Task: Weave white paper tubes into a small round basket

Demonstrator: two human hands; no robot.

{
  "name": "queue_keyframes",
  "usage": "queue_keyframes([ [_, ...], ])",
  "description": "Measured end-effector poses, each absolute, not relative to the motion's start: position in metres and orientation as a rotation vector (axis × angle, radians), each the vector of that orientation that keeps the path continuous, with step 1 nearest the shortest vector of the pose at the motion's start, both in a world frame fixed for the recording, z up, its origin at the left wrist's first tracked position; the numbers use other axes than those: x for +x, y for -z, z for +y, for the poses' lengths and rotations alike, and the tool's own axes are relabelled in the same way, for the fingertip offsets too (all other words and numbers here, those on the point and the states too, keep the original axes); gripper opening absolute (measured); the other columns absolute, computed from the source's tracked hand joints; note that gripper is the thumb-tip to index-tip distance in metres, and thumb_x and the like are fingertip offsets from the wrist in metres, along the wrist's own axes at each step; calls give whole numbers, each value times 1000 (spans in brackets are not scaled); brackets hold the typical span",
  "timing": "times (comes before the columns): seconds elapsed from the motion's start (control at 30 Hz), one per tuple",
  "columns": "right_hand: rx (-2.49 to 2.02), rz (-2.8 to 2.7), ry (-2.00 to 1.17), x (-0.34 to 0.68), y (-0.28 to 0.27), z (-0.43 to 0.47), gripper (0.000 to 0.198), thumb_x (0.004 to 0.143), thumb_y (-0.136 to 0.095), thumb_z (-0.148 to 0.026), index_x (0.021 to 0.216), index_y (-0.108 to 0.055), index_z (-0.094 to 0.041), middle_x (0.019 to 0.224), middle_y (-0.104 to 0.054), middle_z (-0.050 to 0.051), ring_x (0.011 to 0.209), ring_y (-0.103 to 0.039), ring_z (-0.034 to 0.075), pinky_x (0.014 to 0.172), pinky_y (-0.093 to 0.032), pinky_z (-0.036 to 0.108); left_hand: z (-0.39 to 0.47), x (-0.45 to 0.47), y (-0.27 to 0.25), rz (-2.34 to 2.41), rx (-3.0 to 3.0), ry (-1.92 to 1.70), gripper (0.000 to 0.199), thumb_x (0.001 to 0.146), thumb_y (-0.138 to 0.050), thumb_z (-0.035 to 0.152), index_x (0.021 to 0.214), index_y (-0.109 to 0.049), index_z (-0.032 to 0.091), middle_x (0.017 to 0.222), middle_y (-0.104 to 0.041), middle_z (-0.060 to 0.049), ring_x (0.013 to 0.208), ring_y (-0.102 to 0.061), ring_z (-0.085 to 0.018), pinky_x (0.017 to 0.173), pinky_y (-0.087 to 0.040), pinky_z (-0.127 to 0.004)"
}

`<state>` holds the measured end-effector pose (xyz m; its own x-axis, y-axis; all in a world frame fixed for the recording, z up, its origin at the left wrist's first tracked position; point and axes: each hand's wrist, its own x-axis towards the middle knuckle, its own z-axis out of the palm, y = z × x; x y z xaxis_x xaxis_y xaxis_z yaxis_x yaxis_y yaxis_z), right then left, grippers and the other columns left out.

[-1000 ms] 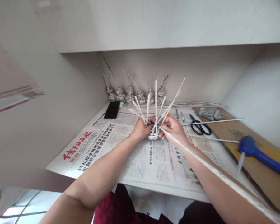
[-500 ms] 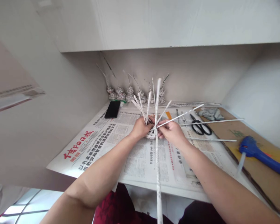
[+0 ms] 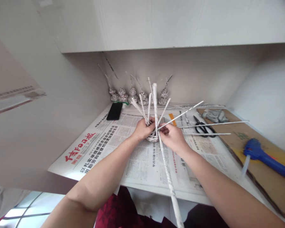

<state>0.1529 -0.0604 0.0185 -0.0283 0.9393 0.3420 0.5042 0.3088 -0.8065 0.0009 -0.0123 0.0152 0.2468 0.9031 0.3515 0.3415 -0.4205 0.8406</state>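
Between my hands is a small round basket (image 3: 153,138) woven from rolled paper, with several white paper rods (image 3: 155,104) standing up and fanning out from it. My left hand (image 3: 143,129) is closed around its left side, fingers partly behind the rods. On the right side my right hand (image 3: 172,136) pinches at the rim, close to where a rod crosses. One long paper strand (image 3: 169,177) runs from the basket down toward my lap. Other rods stick out to the right past my right hand.
Newspaper (image 3: 102,148) covers the tabletop. Woven gourd shapes (image 3: 132,95) line the back wall, near a black phone (image 3: 114,111). To the right are black scissors (image 3: 203,128), a crumpled wad (image 3: 215,116) and a blue glue gun (image 3: 254,148) on cardboard (image 3: 273,190). A shelf overhangs the back.
The long strand's lower end has swung to the right. The upright rods have shifted slightly left, and my right hand has moved a little left, still at the basket.
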Motion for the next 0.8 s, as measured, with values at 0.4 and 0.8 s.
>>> queue_keyframes([
  [0.4, -1292, -1946, -232, 154, -15, -60, 19, 82, -52, -22, 89, -70, -22, 95, -69, 7, 88, -64, 22, 79, -49, 31, -16, 3, -16, 1084, 1844, -1141, 43, 85, -46, 52, 78, -67, 15, 72, -67, -3, 73, -60, -16, 69, -46, -24],
  [0.8, -1213, -1809, -312, 150, -14, -65, 19, 87, -49, -27, 93, -66, -22, 83, -70, 4, 75, -64, 19, 72, -48, 28, -18, 9, -19, 1385, 1805, -1226, 32, 88, -40, 39, 70, -55, 17, 67, -60, -2, 66, -55, -15, 66, -40, -25],
])
